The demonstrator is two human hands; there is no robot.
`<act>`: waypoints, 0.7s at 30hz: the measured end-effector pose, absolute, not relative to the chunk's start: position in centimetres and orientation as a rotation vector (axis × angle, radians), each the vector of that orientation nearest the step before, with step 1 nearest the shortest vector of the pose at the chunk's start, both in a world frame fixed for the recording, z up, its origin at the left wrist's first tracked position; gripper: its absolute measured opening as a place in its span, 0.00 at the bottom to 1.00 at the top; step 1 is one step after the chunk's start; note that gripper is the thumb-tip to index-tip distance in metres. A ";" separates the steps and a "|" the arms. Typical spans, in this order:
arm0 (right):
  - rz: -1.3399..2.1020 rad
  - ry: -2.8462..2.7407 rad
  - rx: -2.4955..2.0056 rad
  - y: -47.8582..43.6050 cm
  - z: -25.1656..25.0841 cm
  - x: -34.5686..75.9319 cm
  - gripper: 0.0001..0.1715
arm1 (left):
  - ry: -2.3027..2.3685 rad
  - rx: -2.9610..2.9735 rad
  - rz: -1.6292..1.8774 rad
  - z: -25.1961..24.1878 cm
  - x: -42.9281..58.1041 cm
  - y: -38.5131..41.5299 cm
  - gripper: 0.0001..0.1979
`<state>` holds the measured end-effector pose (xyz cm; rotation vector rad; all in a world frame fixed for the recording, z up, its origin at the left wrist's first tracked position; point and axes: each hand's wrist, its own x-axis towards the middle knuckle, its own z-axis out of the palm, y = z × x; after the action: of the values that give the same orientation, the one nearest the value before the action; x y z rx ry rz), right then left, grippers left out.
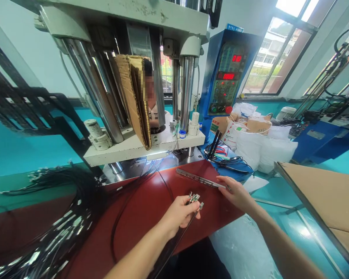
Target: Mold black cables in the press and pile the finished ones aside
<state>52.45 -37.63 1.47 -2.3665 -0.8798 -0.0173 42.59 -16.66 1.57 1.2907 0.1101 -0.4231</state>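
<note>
My left hand [186, 212] is closed round several black cables, whose small metal connector ends [194, 198] stick out past the fingers above the red table [151, 217]. To its right, my right hand [232, 190] has its fingers at the right end of a long narrow metal strip [196, 178] lying on the table. Something small and greenish shows by these fingers; whether it is gripped is too small to tell. A large bundle of black cables [84, 193] with metal ends lies at the left.
A press machine [145, 153] with steel columns and folded cardboard [133, 100] stands behind the table. Beside it are a blue control box [227, 73] and white sacks [250, 147]. A cardboard-topped table [317, 193] is at the right. A person is partly visible behind the press.
</note>
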 end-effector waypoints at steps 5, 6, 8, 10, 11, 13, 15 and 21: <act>0.023 -0.907 -2.879 -36.6 0.4 53.1 0.19 | 0.136 1.210 -0.514 1.2 43.0 -15.9 0.16; 0.035 -0.886 -2.886 -36.1 0.4 52.9 0.18 | 0.138 1.211 -0.521 1.2 43.0 -15.8 0.16; 0.099 -0.878 -2.839 -35.4 0.5 52.5 0.14 | 0.159 1.224 -0.510 1.2 43.1 -15.7 0.15; 0.218 -0.888 -2.754 -35.0 0.5 52.1 0.13 | 0.197 1.261 -0.467 1.1 43.1 -15.6 0.13; 0.286 -0.887 -2.703 -34.9 0.4 51.9 0.12 | 0.217 1.285 -0.441 1.1 43.1 -15.6 0.13; 0.427 -0.856 -2.610 -34.9 0.1 51.1 0.10 | 0.245 1.342 -0.405 1.2 43.2 -15.8 0.12; 0.581 -0.690 -2.365 -34.8 -0.4 49.8 0.12 | 0.253 1.403 -0.393 1.3 43.2 -16.0 0.11; 0.543 -0.211 -1.468 -33.9 -1.5 46.0 0.21 | 0.214 1.547 -0.385 1.4 43.7 -17.8 0.08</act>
<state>46.03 -33.88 -1.49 -1.4677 -0.2106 0.5428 43.65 -17.80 1.37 1.5468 0.2144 -0.3853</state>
